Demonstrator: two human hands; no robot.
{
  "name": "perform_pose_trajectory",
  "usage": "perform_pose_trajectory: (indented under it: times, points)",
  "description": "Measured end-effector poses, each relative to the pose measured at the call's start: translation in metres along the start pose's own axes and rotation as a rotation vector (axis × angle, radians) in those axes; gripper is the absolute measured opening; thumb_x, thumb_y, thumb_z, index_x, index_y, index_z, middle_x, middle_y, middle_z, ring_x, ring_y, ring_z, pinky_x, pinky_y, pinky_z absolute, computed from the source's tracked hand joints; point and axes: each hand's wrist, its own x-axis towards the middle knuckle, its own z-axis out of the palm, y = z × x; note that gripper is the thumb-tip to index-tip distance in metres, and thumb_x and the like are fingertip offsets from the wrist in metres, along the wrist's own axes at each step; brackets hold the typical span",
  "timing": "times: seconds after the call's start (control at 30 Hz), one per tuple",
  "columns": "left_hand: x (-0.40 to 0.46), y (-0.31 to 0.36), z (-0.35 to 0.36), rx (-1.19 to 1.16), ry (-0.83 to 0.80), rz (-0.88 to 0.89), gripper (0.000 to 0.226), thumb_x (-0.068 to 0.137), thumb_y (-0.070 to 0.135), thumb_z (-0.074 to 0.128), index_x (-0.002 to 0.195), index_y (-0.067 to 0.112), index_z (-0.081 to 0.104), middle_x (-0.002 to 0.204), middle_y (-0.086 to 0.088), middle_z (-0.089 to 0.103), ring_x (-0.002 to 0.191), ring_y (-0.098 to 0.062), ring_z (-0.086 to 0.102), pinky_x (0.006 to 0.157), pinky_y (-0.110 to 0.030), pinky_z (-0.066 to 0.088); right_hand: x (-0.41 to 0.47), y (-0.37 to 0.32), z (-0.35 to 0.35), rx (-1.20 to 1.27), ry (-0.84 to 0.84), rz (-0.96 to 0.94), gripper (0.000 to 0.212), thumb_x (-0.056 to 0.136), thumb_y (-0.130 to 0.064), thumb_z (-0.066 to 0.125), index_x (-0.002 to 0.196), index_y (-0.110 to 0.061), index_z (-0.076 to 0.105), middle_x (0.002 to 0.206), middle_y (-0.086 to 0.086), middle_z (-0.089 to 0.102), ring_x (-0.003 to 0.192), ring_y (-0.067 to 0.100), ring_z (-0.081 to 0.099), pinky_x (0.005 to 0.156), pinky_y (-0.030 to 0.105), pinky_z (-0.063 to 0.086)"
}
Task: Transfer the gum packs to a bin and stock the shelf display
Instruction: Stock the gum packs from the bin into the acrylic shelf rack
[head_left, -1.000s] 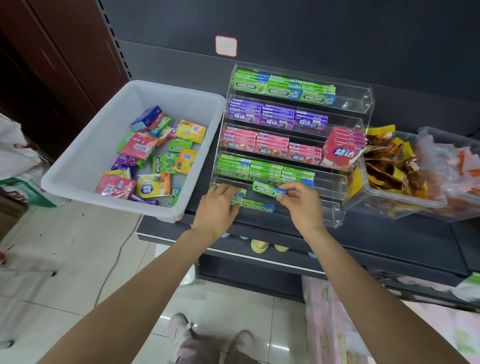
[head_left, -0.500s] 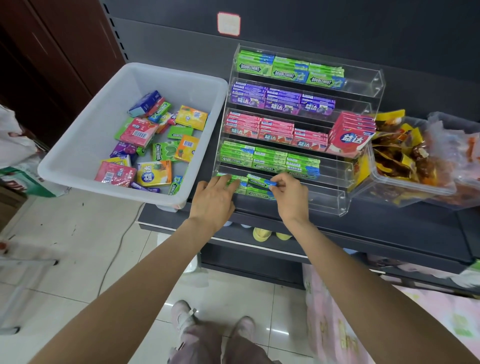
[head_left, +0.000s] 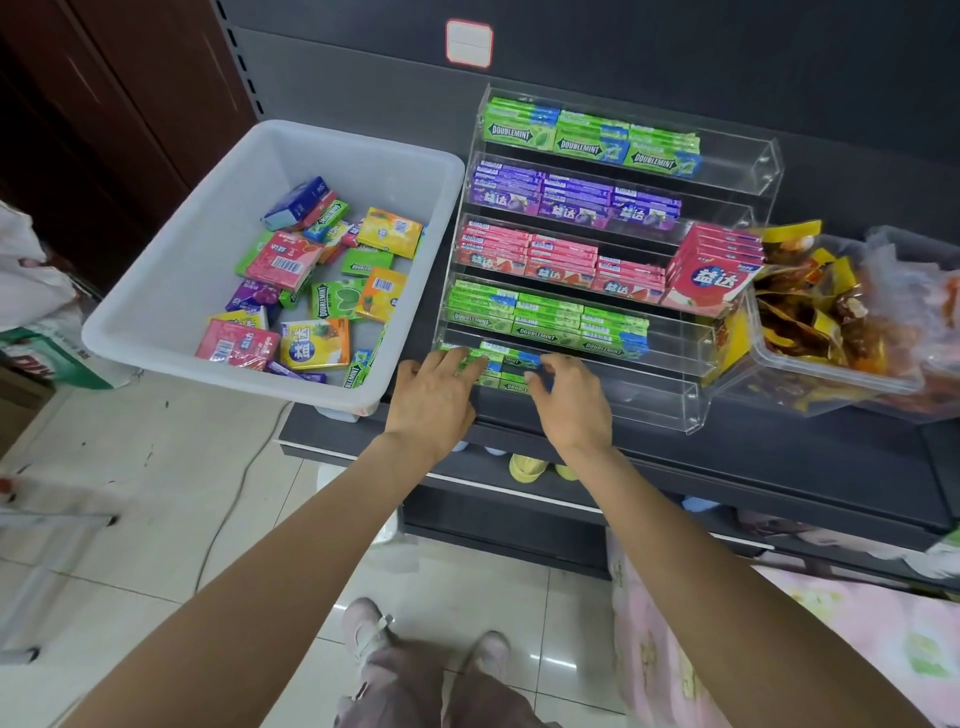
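The head view shows our two hands at the bottom row of the clear display rack (head_left: 727, 171), where a few green gum packs (head_left: 511, 358) lie at the left end of that row. Our left hand (head_left: 434, 400) lies flat on the packs with its fingers straight and pressing down. Our right hand (head_left: 571, 402) has its fingers bent over the right end of the top pack, and we think they pinch it, but the fingertips are partly hidden, so we cannot be sure. We think we are in the stocking step, lining up green packs in the lowest row. The next move needs a soft push to slide the packs back and make them sit straight, side by side, and then a trip to get more. The rows above are mostly full with green, purple and pink packs. The bottom row has lots of open room to the right of our hands. Its clear front lip is low, so our fingers must go over it, and the row above hangs close over our knuckles. Just left of the rack sits the white bin (head_left: 156, 291), with many mixed gum packs (head_left: 311, 291) loose inside. Its near corner sticks out past the dark shelf (head_left: 727, 457) edge. On the right, a clear tub of snack bags (head_left: 821, 322) stands touching the rack.
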Motion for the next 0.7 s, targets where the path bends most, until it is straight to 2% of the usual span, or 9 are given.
perform_pose_trajectory:
  times: [0.13, 0.3, 0.43, 0.57, 0.7]
  points:
    - [-0.002, -0.002, 0.004, -0.013, 0.018, 0.002, 0.061, 0.092, 0.026, 0.049, 0.146, 0.029, 0.021, 0.151, 0.003, 0.026, 0.136, -0.019, 0.026, 0.106, -0.039, 0.026, -0.002, -0.001, 0.003, -0.128, -0.164, -0.114, 0.058, 0.093, -0.04, 0.052, 0.143, -0.015, 0.035, 0.138, 0.006, 0.047, 0.128, 0.025, 0.042, 0.102, 0.045, 0.038]
    - [-0.004, -0.005, 0.007, -0.028, 0.008, 0.014, 0.064, 0.091, 0.024, 0.05, 0.147, 0.029, 0.019, 0.152, 0.002, 0.024, 0.138, -0.019, 0.023, 0.108, -0.041, 0.026, 0.0, -0.013, 0.01, -0.185, -0.231, -0.183, 0.059, 0.093, -0.036, 0.053, 0.146, -0.022, 0.03, 0.142, 0.001, 0.043, 0.131, 0.022, 0.037, 0.103, 0.047, 0.031]
    - [-0.003, -0.004, 0.005, -0.06, -0.011, 0.012, 0.064, 0.091, 0.023, 0.05, 0.147, 0.027, 0.02, 0.152, 0.002, 0.023, 0.138, -0.02, 0.022, 0.105, -0.04, 0.029, 0.001, -0.018, 0.012, -0.166, -0.223, -0.162, 0.057, 0.093, -0.035, 0.054, 0.145, -0.027, 0.031, 0.141, -0.001, 0.044, 0.13, 0.022, 0.039, 0.104, 0.05, 0.029]
    - [-0.001, -0.002, 0.001, -0.098, -0.033, -0.002, 0.06, 0.092, 0.023, 0.048, 0.146, 0.025, 0.024, 0.152, 0.0, 0.025, 0.138, -0.022, 0.023, 0.106, -0.04, 0.03, -0.001, -0.017, 0.004, -0.133, -0.222, -0.168, 0.052, 0.093, -0.032, 0.054, 0.142, -0.023, 0.037, 0.139, 0.001, 0.045, 0.129, 0.022, 0.039, 0.103, 0.048, 0.032]
    - [-0.002, 0.007, -0.015, -0.172, 0.003, -0.032, 0.052, 0.092, 0.023, 0.046, 0.142, 0.023, 0.033, 0.144, -0.003, 0.036, 0.132, -0.024, 0.032, 0.1, -0.039, 0.034, -0.004, -0.016, -0.012, -0.051, -0.142, -0.178, 0.042, 0.093, -0.028, 0.056, 0.133, -0.018, 0.048, 0.133, 0.001, 0.05, 0.125, 0.022, 0.043, 0.1, 0.045, 0.039]
